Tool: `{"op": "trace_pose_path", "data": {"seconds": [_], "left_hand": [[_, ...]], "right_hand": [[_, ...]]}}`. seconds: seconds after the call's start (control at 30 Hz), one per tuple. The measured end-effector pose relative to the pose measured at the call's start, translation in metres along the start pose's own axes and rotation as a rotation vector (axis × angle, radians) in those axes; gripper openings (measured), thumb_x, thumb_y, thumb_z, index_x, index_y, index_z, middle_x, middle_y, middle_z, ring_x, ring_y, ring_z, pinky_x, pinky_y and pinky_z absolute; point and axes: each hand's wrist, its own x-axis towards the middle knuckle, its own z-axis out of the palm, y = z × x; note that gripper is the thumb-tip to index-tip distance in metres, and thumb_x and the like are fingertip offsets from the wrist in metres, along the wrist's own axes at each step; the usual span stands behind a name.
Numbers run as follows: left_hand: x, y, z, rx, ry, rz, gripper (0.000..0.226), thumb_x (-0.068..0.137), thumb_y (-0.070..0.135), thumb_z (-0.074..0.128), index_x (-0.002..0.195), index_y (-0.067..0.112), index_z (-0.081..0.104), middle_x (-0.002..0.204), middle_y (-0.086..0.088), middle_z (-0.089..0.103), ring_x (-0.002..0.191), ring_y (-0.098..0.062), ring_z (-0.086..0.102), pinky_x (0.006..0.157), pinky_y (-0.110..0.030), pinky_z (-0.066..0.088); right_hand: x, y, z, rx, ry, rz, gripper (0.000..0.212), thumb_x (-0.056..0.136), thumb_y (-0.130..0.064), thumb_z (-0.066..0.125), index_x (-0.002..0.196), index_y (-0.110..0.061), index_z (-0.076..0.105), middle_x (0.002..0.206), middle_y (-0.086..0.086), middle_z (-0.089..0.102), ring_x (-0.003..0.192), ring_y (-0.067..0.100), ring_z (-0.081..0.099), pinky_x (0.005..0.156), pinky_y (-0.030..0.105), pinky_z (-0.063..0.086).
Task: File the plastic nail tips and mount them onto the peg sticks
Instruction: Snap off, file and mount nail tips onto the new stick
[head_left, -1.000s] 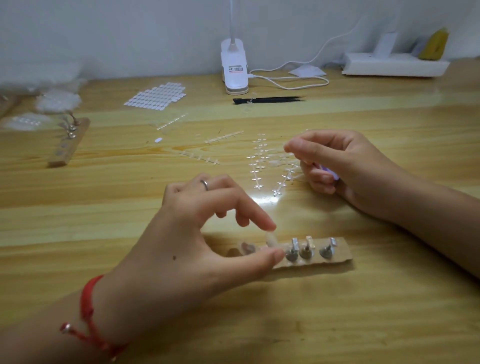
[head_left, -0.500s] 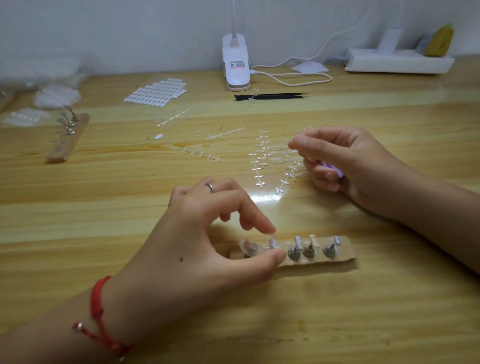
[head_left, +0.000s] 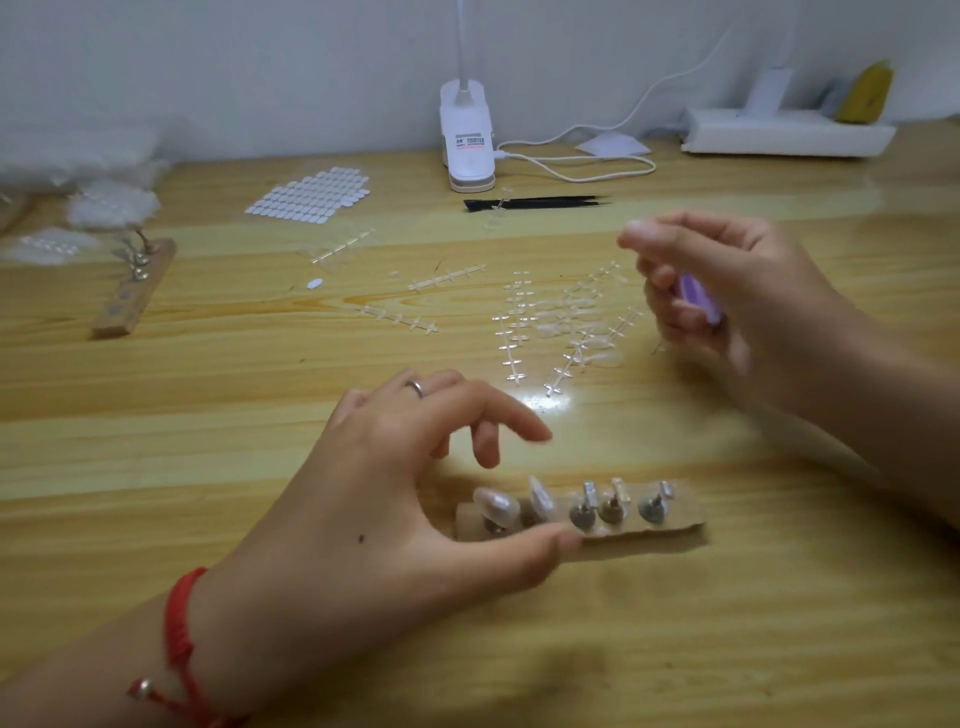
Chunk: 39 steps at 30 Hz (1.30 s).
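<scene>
At the near edge of the table (head_left: 260, 415), a left hand (head_left: 410, 499) hovers over the block (head_left: 680, 526). Its fingers are loosely spread and hold nothing, and the thumb lies against the block's near side. Two tips (head_left: 493, 503) sit mounted at the block's left end; three pegs (head_left: 613, 506) to their right stand bare. Beyond, the raised right hand (head_left: 743, 301) curls round a purple file (head_left: 698, 299). More tips lie loose among clear sprues (head_left: 511, 332) between the hands. The tips look feather-light, thin and slick, apt to flick away if squeezed, so a soft pinch at the side edges seems best.
</scene>
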Motion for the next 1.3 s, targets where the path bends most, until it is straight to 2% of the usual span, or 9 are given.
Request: {"op": "trace_pose_path", "data": {"seconds": [0.13, 0.27, 0.4, 0.47, 0.6, 0.67, 0.9, 1.17, 1.3], "left_hand": [[0.01, -0.002, -0.008, -0.185, 0.071, -0.028, 0.044, 0.066, 0.065, 0.056, 0.103, 0.041, 0.06, 0.087, 0.015, 0.058, 0.085, -0.003, 0.051, 0.07, -0.006, 0.034], [0.03, -0.011, -0.01, -0.193, 0.107, -0.044, 0.034, 0.069, 0.061, 0.055, 0.09, 0.036, 0.065, 0.078, 0.016, 0.058, 0.077, -0.003, 0.049, 0.065, -0.007, 0.033], [0.061, -0.016, -0.004, -0.024, 0.088, -0.042, 0.021, 0.073, 0.051, 0.06, 0.074, 0.032, 0.067, 0.07, 0.014, 0.057, 0.072, -0.007, 0.047, 0.065, -0.015, 0.035], [0.077, -0.013, 0.001, 0.087, 0.059, -0.049, 0.03, 0.074, 0.061, 0.059, 0.071, 0.032, 0.066, 0.067, 0.014, 0.057, 0.068, -0.005, 0.049, 0.065, -0.027, 0.038], [0.101, -0.002, 0.016, 0.512, 0.068, 0.014, 0.05, 0.067, 0.078, 0.044, 0.066, 0.031, 0.062, 0.066, 0.013, 0.06, 0.069, -0.003, 0.053, 0.071, -0.03, 0.029], [0.107, 0.001, 0.022, 0.585, 0.066, 0.039, 0.046, 0.069, 0.074, 0.048, 0.065, 0.03, 0.061, 0.067, 0.013, 0.06, 0.071, -0.006, 0.053, 0.075, -0.031, 0.027], [0.109, -0.001, 0.02, 0.529, 0.095, -0.005, 0.024, 0.07, 0.058, 0.061, 0.067, 0.034, 0.065, 0.066, 0.013, 0.059, 0.068, -0.005, 0.05, 0.066, -0.028, 0.026], [0.1, -0.005, 0.005, 0.349, 0.296, -0.017, 0.014, 0.065, 0.054, 0.061, 0.067, 0.04, 0.062, 0.059, 0.017, 0.052, 0.057, 0.004, 0.044, 0.052, -0.021, 0.026], [0.095, -0.007, -0.002, 0.292, 0.404, 0.047, 0.015, 0.066, 0.053, 0.061, 0.07, 0.04, 0.065, 0.058, 0.018, 0.05, 0.059, 0.005, 0.043, 0.056, -0.017, 0.028]], "right_hand": [[0.001, 0.005, -0.007, -0.781, 0.069, -0.262, 0.015, 0.08, -0.04, 0.07, 0.086, -0.026, 0.072, 0.067, -0.002, 0.054, 0.051, 0.006, 0.04, 0.054, 0.021, 0.036], [-0.002, 0.014, -0.004, -1.076, 0.002, -0.343, 0.02, 0.079, -0.045, 0.066, 0.097, -0.034, 0.067, 0.077, -0.007, 0.051, 0.063, 0.003, 0.045, 0.064, 0.033, 0.041], [0.0, 0.017, -0.004, -0.948, 0.083, -0.418, 0.012, 0.081, -0.037, 0.062, 0.088, -0.029, 0.068, 0.071, -0.005, 0.053, 0.059, 0.008, 0.045, 0.061, 0.036, 0.046], [0.001, 0.02, -0.005, -0.914, 0.123, -0.425, 0.005, 0.083, -0.029, 0.064, 0.081, -0.026, 0.068, 0.07, -0.003, 0.056, 0.058, 0.009, 0.045, 0.062, 0.037, 0.046], [0.005, 0.025, -0.01, -0.865, 0.173, -0.396, 0.008, 0.087, -0.024, 0.066, 0.08, -0.025, 0.07, 0.068, -0.002, 0.059, 0.056, 0.008, 0.045, 0.06, 0.03, 0.04], [0.006, 0.025, -0.011, -0.847, 0.184, -0.386, 0.008, 0.087, -0.025, 0.066, 0.079, -0.026, 0.069, 0.066, -0.003, 0.058, 0.056, 0.008, 0.046, 0.06, 0.028, 0.038], [0.009, 0.025, -0.012, -0.741, 0.221, -0.317, 0.009, 0.087, -0.023, 0.067, 0.08, -0.023, 0.072, 0.061, -0.003, 0.055, 0.05, 0.005, 0.041, 0.054, 0.016, 0.032], [0.01, 0.018, -0.01, -0.556, 0.27, -0.131, 0.007, 0.088, -0.034, 0.066, 0.084, -0.029, 0.067, 0.068, -0.006, 0.056, 0.045, 0.002, 0.043, 0.048, 0.013, 0.036], [0.005, 0.006, -0.002, -0.181, 0.121, 0.101, 0.042, 0.07, -0.058, 0.068, 0.093, -0.022, 0.069, 0.076, -0.008, 0.072, 0.036, 0.005, 0.034, 0.034, 0.017, 0.026]]}}
